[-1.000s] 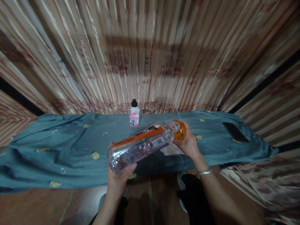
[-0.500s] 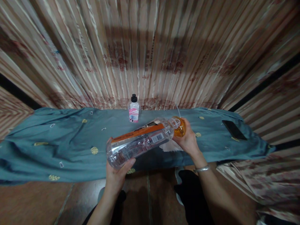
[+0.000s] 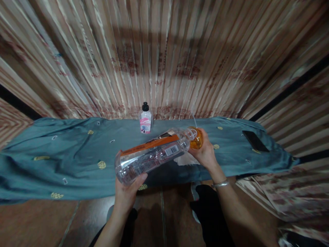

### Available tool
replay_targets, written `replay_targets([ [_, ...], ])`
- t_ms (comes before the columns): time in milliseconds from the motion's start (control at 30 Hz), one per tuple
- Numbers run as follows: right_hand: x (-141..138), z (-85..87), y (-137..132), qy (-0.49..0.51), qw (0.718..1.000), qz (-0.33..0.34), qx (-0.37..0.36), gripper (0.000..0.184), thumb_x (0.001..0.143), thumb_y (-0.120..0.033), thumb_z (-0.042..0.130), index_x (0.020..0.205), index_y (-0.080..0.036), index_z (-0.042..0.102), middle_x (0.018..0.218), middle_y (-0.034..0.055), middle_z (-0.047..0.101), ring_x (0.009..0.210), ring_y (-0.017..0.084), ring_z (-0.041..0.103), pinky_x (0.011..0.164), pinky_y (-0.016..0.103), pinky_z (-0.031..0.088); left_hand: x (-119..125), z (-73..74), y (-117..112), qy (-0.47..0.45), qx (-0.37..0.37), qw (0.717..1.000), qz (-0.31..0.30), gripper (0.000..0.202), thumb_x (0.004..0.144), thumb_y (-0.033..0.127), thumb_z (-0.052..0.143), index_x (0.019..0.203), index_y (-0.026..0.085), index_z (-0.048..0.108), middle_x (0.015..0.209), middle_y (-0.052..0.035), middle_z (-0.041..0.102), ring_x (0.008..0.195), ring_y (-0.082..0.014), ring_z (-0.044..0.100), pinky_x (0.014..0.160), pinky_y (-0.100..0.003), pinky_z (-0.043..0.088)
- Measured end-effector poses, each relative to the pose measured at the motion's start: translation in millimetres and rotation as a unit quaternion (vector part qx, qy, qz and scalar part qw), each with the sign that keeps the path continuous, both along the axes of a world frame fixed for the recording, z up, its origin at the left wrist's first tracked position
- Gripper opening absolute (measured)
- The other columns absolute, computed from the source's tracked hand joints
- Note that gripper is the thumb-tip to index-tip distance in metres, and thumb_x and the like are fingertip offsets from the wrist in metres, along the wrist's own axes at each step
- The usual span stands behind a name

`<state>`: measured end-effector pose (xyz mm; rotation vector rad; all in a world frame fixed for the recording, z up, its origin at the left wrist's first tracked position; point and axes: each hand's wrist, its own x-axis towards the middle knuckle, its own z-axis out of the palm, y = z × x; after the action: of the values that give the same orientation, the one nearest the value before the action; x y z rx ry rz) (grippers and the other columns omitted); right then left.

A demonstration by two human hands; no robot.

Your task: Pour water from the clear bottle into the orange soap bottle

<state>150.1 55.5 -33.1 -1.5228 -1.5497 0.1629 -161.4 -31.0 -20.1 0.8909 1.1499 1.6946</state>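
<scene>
A large clear plastic bottle [image 3: 151, 156] with an orange and silver label lies tilted in the air, its base low at the left and its neck up at the right. My left hand [image 3: 128, 190] is closed around the base end from below. At the neck, my right hand [image 3: 205, 149] grips a small amber see-through piece [image 3: 197, 138], whose exact kind I cannot make out. The bottle's mouth meets this piece. Behind it a thin pale tube [image 3: 194, 120] sticks up. Little or no liquid shows inside the bottle.
A pink-labelled bottle [image 3: 145, 118] with a black cap stands upright at the back of the teal cloth [image 3: 77, 154]. White tissue [image 3: 186, 159] lies below my right hand. A black phone [image 3: 255, 141] rests at the right. Striped curtains [image 3: 164, 58] hang behind and at the sides.
Both hands keep the same hold on the bottle and the amber piece. The whole view has shifted very slightly; nothing was taken up or let go.
</scene>
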Motion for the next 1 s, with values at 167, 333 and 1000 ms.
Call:
replay_targets([
  [167, 0.6, -1.6, 0.1, -0.003, 1.0, -0.002, 0.004, 0.102, 0.074, -0.051, 0.095, 0.162, -0.025, 0.053, 0.152, 0.018, 0.077, 0.134, 0.04, 0.079, 0.116, 0.061, 0.065, -2.5, -1.6, -0.5, 0.003, -0.013, 1.0, -0.004, 0.133, 0.066, 0.045, 0.11, 0.177, 0.03, 0.037, 0.085, 0.0055, 0.072, 0.093, -0.0295, 0.083, 0.102, -0.05, 0.067],
  [333, -0.3, -1.5, 0.3, -0.003, 1.0, -0.005, 0.003, 0.102, 0.075, -0.052, 0.095, 0.162, -0.022, 0.052, 0.152, 0.0199, 0.076, 0.135, 0.041, 0.078, 0.116, 0.061, 0.064, -2.0, -0.4, 0.1, -0.004, -0.011, 1.0, -0.007, 0.134, 0.064, 0.047, 0.111, 0.176, 0.031, 0.038, 0.086, 0.0054, 0.074, 0.084, -0.0252, 0.08, 0.1, -0.045, 0.067],
  [1000, 0.7, -4.5, 2.0, -0.004, 1.0, -0.001, 0.012, 0.101, 0.075, -0.051, 0.094, 0.161, -0.021, 0.052, 0.149, 0.0195, 0.078, 0.134, 0.041, 0.079, 0.116, 0.061, 0.064, -1.8, 0.3, 0.9, -0.007, -0.004, 1.0, -0.01, 0.127, 0.065, 0.046, 0.111, 0.172, 0.033, 0.043, 0.088, 0.0058, 0.072, 0.077, -0.0223, 0.078, 0.095, -0.043, 0.068],
])
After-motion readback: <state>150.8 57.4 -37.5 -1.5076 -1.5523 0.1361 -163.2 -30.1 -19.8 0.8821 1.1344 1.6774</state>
